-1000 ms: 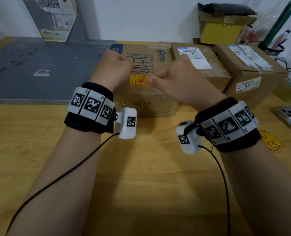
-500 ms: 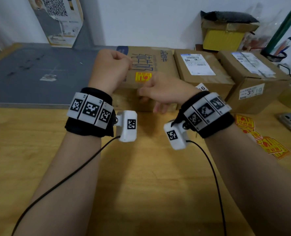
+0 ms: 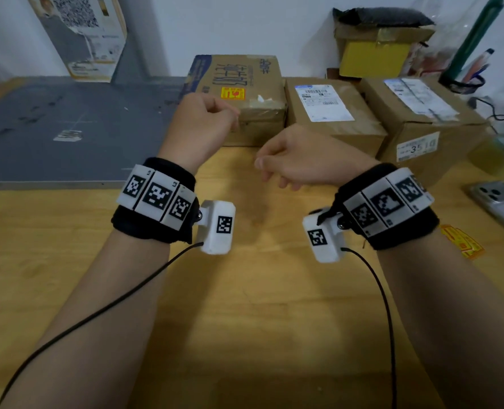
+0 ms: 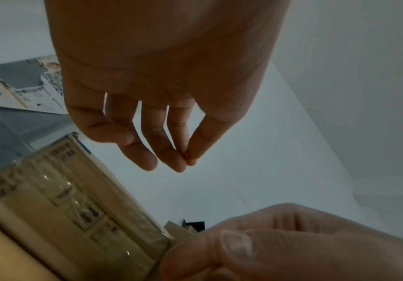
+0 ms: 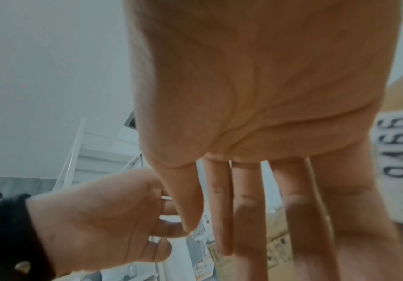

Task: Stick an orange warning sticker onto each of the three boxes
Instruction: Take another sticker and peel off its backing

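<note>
Boxes in a row along the far side of the wooden counter [image 3: 245, 335]: left box [image 3: 246, 84], middle box [image 3: 330, 113], right box [image 3: 422, 125], each just beside the next. An orange sticker [image 3: 232, 93] lies flat on top of the left box, near its front edge, beside the printed lettering. The middle and right boxes each bear a white shipping label on top; no orange sticker shows on either. The right box also carries a white numbered tag on its front face. Spare stickers [image 3: 463, 242] lie on the counter beyond the right wrist, near a phone [image 3: 500, 202] at the right edge. The left hand [image 3: 203, 126] is raised in front of the left box with fingers curled inward and thumb tip meeting the fingertips; the left wrist view shows nothing between them. The right hand [image 3: 304, 160] hovers above the counter in front of the middle box, apart from it, with fingers loose, slightly bent and holding nothing, as the right wrist view confirms. Both wrists wear black bands with coded markers and a white camera unit on a cable. A grey mat [image 3: 67, 128] covers the far left; a yellow box [image 3: 374, 59] stands by the wall behind the row.
</note>
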A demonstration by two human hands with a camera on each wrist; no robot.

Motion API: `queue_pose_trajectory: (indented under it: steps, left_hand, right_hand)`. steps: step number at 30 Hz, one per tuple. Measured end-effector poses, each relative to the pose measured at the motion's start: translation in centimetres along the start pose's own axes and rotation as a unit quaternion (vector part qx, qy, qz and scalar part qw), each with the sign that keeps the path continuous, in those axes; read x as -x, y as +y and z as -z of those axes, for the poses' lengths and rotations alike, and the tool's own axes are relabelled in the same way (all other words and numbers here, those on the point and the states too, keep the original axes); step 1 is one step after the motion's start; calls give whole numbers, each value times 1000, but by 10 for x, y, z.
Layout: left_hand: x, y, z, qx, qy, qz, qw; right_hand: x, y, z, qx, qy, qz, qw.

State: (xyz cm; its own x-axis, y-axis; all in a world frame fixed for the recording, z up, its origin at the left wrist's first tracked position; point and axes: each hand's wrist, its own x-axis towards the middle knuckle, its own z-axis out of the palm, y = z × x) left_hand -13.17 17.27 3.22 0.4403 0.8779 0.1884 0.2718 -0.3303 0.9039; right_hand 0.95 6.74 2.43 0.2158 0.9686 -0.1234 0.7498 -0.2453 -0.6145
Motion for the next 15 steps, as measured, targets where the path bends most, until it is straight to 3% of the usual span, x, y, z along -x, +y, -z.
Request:
queue_pose_trajectory:
  steps: [5,10,15]
  left_hand:
    - [13,21,-36,-3,-65,8,998]
    - [30,46,-103,5,-122,-21,992]
    - [44,78,-169,36,-208,-2,977]
  right_hand:
    - [40,26,31,58,-14,-32,998]
    - [68,71,62,106,-25,-162,981]
    - [88,113,84,134,-21,-249,959]
